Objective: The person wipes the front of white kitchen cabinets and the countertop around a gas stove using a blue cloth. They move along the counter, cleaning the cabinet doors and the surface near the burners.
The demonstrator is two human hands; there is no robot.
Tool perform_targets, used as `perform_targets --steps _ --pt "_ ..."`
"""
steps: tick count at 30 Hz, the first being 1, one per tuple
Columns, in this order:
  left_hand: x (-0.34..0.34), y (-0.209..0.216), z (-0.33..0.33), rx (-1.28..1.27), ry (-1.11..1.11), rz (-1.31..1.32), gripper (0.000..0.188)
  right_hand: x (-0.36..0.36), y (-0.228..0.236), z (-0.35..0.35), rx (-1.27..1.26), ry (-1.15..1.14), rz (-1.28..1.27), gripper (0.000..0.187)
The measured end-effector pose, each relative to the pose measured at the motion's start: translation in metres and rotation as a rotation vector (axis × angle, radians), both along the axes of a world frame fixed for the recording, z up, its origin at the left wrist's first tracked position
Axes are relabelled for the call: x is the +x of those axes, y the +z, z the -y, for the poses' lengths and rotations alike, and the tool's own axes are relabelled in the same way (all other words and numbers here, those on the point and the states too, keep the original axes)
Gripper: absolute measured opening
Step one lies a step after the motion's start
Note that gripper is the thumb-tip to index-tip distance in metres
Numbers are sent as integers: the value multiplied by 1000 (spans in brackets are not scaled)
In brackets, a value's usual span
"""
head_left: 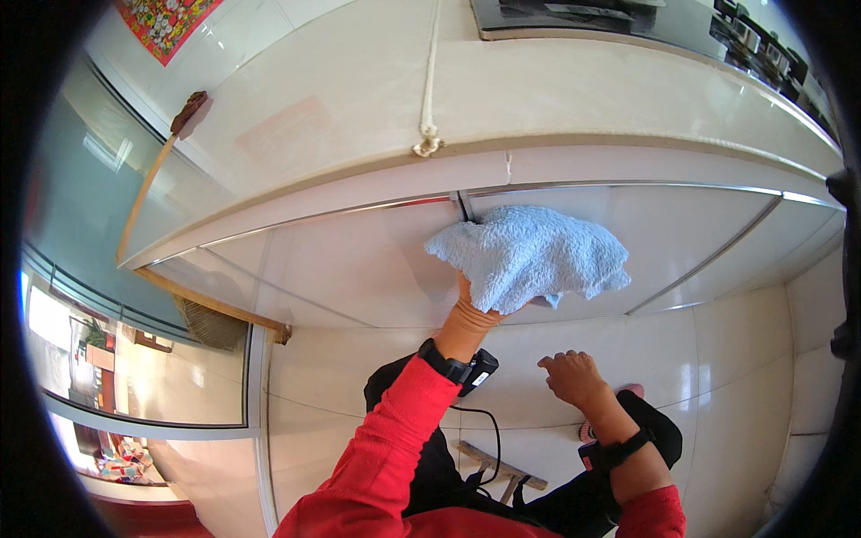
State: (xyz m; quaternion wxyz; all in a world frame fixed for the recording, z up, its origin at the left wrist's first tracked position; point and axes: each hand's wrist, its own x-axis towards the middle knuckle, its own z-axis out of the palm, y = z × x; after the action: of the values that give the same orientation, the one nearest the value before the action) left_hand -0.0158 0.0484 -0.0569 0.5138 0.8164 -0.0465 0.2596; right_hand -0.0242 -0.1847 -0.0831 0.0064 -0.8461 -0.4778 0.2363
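Note:
My left hand [473, 311] presses a light blue towel [529, 255] flat against the white front panel [359, 260] of a counter, just below its edge. Most of that hand is hidden under the cloth; only the wrist and the heel of the hand show. My right hand [571, 376] hangs loosely curled lower down and to the right, holding nothing, near my knee. Both wrists wear black bands, and my sleeves are red.
The white countertop [359, 108] runs above, with a knotted cord [430, 139] hanging over its edge. A broom with a wooden handle [148, 193] leans at the left beside a glass window [134, 359]. A wooden piece [502, 466] lies on the tiled floor between my legs.

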Motion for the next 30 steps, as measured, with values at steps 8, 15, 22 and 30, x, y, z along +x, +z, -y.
perform_targets --steps 8,15,22,30 --pt "-26 59 -24 730 510 318 65 0 9 -4 -21 1 -19 34" --pt "-36 52 -49 820 756 453 65 0 9 -6 -19 9 -22 35" --pt "-39 84 -44 541 765 568 44 -3 3 -3 5 30 15 34" --pt "-20 73 -30 476 347 221 78 -6 5 -4 44 67 32 28"
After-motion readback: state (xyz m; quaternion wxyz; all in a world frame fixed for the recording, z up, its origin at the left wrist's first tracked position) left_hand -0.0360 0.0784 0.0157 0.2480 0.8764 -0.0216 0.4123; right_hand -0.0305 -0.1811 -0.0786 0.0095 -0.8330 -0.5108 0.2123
